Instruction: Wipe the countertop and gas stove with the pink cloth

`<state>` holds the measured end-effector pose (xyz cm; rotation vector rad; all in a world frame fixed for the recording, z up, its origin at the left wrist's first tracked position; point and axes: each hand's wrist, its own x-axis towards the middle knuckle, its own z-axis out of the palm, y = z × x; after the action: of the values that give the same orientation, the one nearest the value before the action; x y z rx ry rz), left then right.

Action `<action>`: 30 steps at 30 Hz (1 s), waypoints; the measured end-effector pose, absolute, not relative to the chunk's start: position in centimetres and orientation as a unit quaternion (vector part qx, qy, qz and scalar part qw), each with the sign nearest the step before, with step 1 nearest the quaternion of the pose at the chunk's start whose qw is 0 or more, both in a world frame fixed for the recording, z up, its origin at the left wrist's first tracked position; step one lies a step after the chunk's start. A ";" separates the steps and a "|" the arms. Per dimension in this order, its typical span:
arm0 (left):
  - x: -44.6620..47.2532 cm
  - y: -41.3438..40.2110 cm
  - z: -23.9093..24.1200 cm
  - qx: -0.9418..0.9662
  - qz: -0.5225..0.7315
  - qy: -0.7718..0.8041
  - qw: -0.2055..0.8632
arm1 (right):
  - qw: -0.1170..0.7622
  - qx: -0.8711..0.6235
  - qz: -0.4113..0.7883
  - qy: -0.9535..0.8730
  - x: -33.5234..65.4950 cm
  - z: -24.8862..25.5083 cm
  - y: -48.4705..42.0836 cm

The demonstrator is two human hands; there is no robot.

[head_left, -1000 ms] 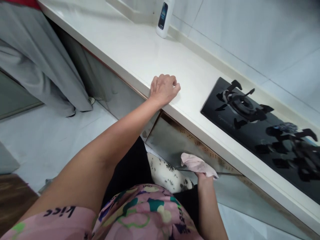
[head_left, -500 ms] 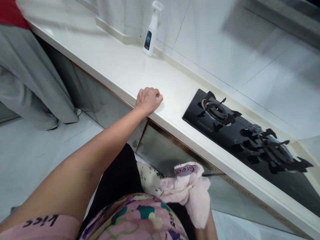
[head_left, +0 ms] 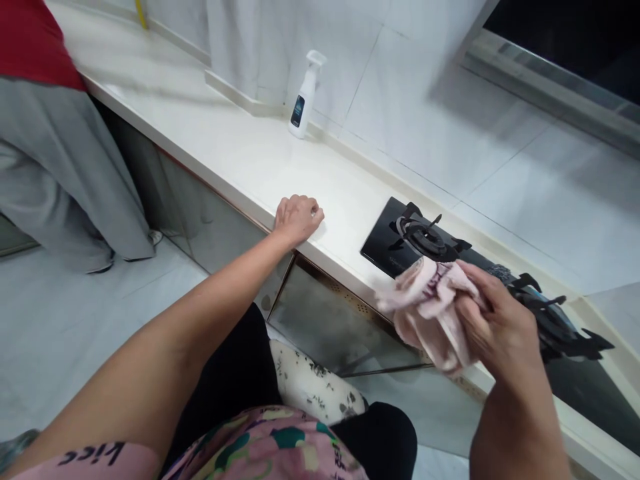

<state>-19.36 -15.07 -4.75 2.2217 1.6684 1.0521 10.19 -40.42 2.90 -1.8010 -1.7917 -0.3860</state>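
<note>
Has lifted the pink cloth (head_left: 429, 308) up over the near left corner of the hob (head_left: 387, 245), bunched in the closed grip of the right hand (head_left: 500, 328) and hiding that corner. Rests the left hand (head_left: 296, 217) left of the hob on the tabletop (head_left: 225, 153) edge, fingers curled shut, nothing visible inside.

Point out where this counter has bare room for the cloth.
Bare: the countertop between the spray bottle and the left hand, and the strip from that hand to the gas hob. Crowded: the hob's burner grates, where the right hand holds the pink cloth.
</note>
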 end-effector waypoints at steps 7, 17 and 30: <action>-19.5 -15.1 -4.7 0.748 0.345 0.561 0.084 | 0.407 -0.687 -0.071 -0.598 12.5 6.2 -38.6; -19.6 -15.2 -4.5 0.751 0.341 0.562 0.065 | 0.181 -0.723 -0.207 -0.634 15.2 3.2 -33.0; -19.3 -15.0 -4.7 0.762 0.322 0.559 0.056 | 0.017 -0.754 -0.124 -0.645 10.0 -2.0 -29.3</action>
<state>-19.35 -15.01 -4.67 2.3107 1.6963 0.9782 10.03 -29.26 -1.97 -2.3431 -2.0036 -0.3848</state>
